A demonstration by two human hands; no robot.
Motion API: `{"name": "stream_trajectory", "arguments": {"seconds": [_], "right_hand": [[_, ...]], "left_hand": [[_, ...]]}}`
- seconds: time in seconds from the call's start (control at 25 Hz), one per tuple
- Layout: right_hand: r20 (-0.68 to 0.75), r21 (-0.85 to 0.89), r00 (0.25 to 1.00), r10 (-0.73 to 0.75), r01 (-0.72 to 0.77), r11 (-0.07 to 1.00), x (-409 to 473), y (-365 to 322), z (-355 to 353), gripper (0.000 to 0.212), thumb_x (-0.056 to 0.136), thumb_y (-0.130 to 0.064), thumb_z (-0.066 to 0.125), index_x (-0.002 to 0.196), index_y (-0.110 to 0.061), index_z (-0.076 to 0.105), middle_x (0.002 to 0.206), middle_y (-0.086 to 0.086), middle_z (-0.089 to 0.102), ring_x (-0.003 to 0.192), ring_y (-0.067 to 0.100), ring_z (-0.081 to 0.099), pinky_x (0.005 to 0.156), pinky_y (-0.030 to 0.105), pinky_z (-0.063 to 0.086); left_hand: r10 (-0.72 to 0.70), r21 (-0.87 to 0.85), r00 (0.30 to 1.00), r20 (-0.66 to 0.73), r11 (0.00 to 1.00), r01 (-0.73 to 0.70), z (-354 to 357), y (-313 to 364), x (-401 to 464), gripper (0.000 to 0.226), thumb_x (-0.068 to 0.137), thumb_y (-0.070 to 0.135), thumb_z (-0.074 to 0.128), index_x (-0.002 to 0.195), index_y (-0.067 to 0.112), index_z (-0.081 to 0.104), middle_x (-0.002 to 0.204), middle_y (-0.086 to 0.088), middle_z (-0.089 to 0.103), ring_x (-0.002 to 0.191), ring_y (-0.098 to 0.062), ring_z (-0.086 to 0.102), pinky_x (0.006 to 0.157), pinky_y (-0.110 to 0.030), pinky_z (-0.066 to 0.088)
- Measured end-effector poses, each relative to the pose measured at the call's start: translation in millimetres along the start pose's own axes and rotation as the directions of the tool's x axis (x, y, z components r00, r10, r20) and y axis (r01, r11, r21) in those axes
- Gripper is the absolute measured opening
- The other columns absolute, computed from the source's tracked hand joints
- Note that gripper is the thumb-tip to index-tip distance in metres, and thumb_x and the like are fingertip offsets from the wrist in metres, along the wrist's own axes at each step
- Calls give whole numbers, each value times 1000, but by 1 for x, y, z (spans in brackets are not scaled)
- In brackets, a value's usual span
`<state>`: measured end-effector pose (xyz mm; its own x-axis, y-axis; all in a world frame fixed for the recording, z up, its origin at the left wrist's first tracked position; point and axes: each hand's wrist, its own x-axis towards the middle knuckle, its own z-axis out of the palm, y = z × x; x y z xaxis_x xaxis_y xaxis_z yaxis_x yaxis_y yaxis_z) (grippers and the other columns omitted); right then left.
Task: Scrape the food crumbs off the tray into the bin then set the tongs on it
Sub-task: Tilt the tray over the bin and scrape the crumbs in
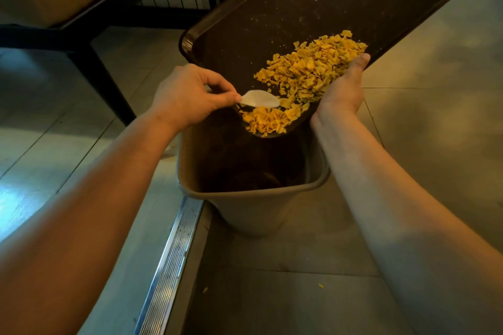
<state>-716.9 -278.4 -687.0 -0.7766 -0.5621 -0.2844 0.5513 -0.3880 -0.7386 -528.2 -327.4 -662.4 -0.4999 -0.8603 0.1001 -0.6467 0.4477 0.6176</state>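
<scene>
Tray (pixel 313 8) is tipped over the bin (pixel 245 193) right now, near corner down low over the opening, far end up high toward the top right. My right hand (pixel 343 90) has it by the right-hand edge, thumb lying along the rim and the rest of my fingers curled underneath where I can't see them. My left hand (pixel 185 95) is pinching a small white scraper thing (pixel 260 99), spoon-shaped, thumb and forefinger closed on its near end, the other fingers curled in behind. The blade end sits on the tray surface right at the crumbs.

The crumbs (pixel 307 73) are yellow-orange flaky bits, one big heap running diagonally down the right side of the tray against my right palm, and a smaller bunch (pixel 266 122) collected at the lowest corner, just below the scraper and hanging right over the bin. The upper part of the tray only has fine pale specks on it.

Bin's a tan plastic one standing on the tiled floor (pixel 424 122), dark inside, can't really make out what's in the bottom. A metal drain grate (pixel 168 266) runs along the floor just left of it. A couple of stray yellow bits (pixel 204 289) are lying on the floor near me. Up in the top left there's a dark-framed piece of furniture (pixel 89 30) with a wire grid panel behind it.
</scene>
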Motion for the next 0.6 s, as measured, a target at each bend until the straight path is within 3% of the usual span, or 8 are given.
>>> {"name": "stream_trajectory", "arguments": {"seconds": [0.12,0.2,0.36,0.44,0.6], "right_hand": [[-1,-12,1000,5,-5,1000,-1,-2,0,33,97,-45,46,95,-17,62,100,4,68,95,21,66,85,34,55],[-6,-22,1000,1,-1,1000,-2,-2,0,35,97,-45,45,102,-16,63,99,3,68,94,20,65,86,33,54],[-14,-18,1000,-13,13,1000,-1,-1,1,33,96,-46,46,94,-18,63,96,2,68,96,21,66,89,36,54],[-13,-9,1000,-4,4,1000,-1,-1,1,32,96,-46,46,93,-18,62,92,0,67,96,22,66,86,34,55],[-14,-9,1000,16,-16,1000,-3,-2,0,32,96,-47,46,87,-20,61,87,-1,67,84,18,67,73,28,56]], "left_hand": [[6,-25,994,106,1000,-3,7,3,-2,10,69,42,73,69,40,64,85,12,66,90,-7,59,87,-41,49],[-9,-55,985,172,998,19,5,6,-4,10,67,40,74,69,37,64,80,14,64,85,-2,57,84,-35,48],[-25,-94,999,26,995,28,-1,5,-1,10,72,41,72,70,36,63,86,11,65,91,-6,57,82,-33,46],[-31,-16,999,-21,999,30,2,6,0,11,74,45,69,71,39,60,86,15,62,92,-6,56,80,-33,47],[9,80,999,53,997,-13,11,14,0,11,75,47,68,70,41,60,80,17,60,84,-4,55,71,-30,47]]}}
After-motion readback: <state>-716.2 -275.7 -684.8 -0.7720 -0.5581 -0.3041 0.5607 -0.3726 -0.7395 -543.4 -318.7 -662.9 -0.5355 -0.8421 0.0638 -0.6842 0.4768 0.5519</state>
